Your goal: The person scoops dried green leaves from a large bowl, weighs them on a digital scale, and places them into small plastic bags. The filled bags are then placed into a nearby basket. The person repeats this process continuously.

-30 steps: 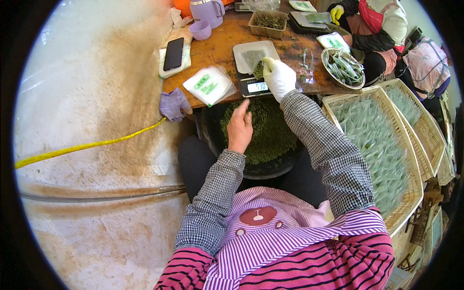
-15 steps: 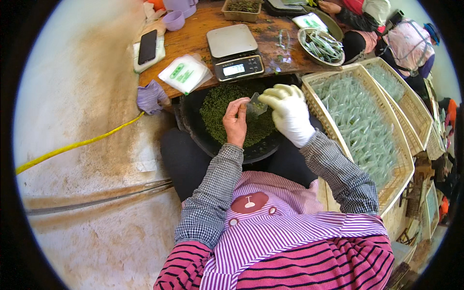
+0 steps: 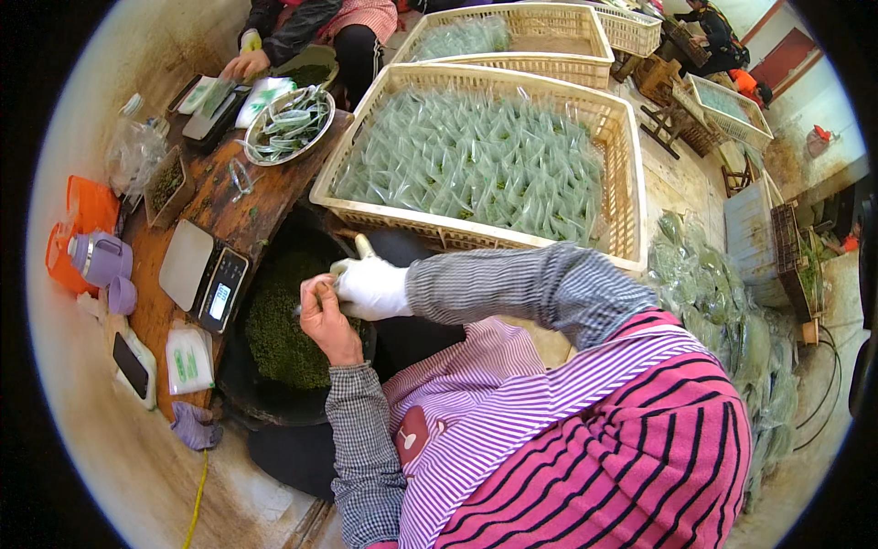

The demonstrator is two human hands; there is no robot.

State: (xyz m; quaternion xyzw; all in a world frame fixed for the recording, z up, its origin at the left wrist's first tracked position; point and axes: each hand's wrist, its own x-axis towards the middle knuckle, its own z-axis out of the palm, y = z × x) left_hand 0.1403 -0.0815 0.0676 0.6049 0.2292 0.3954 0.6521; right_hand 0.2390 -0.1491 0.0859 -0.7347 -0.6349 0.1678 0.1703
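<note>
My bare left hand (image 3: 331,322) has its fingers pinched together above a black tub (image 3: 236,377) of small green plant bits (image 3: 285,320). A sliver of a small clear plastic bag (image 3: 297,311) shows at its fingertips. Pressed against those fingers is my right hand (image 3: 373,285) in a white glove. One gloved finger sticks up while the others are curled in, and whatever they pinch is hidden.
A cream crate (image 3: 631,174) of filled clear bags stands beyond my right arm, another crate (image 3: 549,55) behind it. On the wooden table (image 3: 242,197) are a scale (image 3: 206,274), a bag stack (image 3: 190,360), a phone (image 3: 131,364) and a bowl (image 3: 291,128). A co-worker's hand (image 3: 245,64) is at the far end.
The view has swung to the right, bringing the crates toward the middle. My hands have come together, and the bag that showed plainly between them is now mostly hidden.
</note>
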